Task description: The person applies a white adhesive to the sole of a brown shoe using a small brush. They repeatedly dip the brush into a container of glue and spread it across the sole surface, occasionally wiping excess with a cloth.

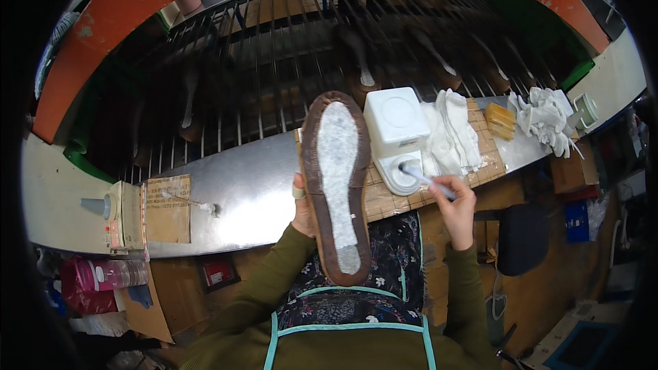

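Observation:
My left hand (301, 216) grips the side of a brown shoe upper (338, 178), held upright with its bottom facing me. Down the middle of that bottom runs a pale grey felt-like filler. A slim, light-handled brush (434, 183) is pinched in my right hand (457, 211). Its dark tip sits at the round opening of a white plastic pot (396, 123), in the low front part below the square tank. The liquid inside cannot be made out. Behind the shoe and pot, several more brown shoe uppers (356, 55) lie on dark metal bars.
White gloves (450, 133) lie right of the pot, beside a yellow block (500, 122) and a crumpled white cloth pile (545, 113). A metal ledge (240, 181) spans the front, carrying cardboard (168, 212) and a stick-like tool (195, 202). Orange machine walls (89, 55) flank the bars.

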Demonstrator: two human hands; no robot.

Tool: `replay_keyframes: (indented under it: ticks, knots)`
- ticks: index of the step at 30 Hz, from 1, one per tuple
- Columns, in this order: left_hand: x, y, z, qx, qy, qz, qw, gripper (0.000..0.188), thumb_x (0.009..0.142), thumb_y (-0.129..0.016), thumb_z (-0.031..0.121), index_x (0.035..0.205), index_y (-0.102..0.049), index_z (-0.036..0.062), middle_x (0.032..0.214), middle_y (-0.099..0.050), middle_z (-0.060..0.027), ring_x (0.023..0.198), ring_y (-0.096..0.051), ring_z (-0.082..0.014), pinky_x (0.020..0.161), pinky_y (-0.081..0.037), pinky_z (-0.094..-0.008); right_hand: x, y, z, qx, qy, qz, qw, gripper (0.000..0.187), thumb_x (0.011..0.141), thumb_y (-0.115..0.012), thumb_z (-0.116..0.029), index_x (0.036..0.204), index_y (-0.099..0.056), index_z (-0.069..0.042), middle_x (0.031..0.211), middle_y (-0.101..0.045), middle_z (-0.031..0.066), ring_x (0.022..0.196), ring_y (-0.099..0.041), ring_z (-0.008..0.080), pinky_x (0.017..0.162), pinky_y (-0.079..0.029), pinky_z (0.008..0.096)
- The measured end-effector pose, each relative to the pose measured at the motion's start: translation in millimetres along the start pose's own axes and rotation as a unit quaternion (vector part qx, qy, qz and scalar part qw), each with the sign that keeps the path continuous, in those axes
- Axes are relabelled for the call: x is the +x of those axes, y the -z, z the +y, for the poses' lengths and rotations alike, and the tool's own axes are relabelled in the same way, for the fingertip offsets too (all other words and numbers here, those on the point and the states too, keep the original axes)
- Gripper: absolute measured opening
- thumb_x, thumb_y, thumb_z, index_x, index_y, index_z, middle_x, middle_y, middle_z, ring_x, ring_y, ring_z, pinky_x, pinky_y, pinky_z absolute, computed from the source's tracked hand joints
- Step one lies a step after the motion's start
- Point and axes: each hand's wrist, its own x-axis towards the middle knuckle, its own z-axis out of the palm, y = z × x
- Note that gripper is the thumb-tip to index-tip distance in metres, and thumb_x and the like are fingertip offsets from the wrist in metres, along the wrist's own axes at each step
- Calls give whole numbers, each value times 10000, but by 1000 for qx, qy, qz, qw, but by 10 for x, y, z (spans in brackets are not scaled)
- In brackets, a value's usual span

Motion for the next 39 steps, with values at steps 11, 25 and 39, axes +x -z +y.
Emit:
replay_keyframes:
  ticks: [11,25,39]
  knots:
    - [47,-180,94,-15,-35,-99,994,991,734,-591,732,1417,-346,57,1355,-485,-140,1218,-510,-242,1031,-440,-385,398,-410,-948,-2,274,-1,962,136,746,-770,-105,877,-756,-70,906,-625,53,587,-530,104,574,-405,256]
    - [-58,13,269,-44,-32,-31,998,927,816,-426,759,1421,-341,61,1355,-475,-161,1206,-517,-246,1036,-427,-385,-399,-414,-538,-116,452,-44,884,292,651,-824,-163,933,-759,-202,942,-607,6,771,-521,149,803,-285,327]
    - [-104,105,370,-52,-57,-31,997,958,802,-445,764,1423,-334,43,1367,-468,-161,1223,-506,-239,1034,-430,-383,-262,-602,-751,-110,450,-91,882,304,655,-825,-196,952,-760,-195,979,-606,28,806,-526,118,760,-296,316]
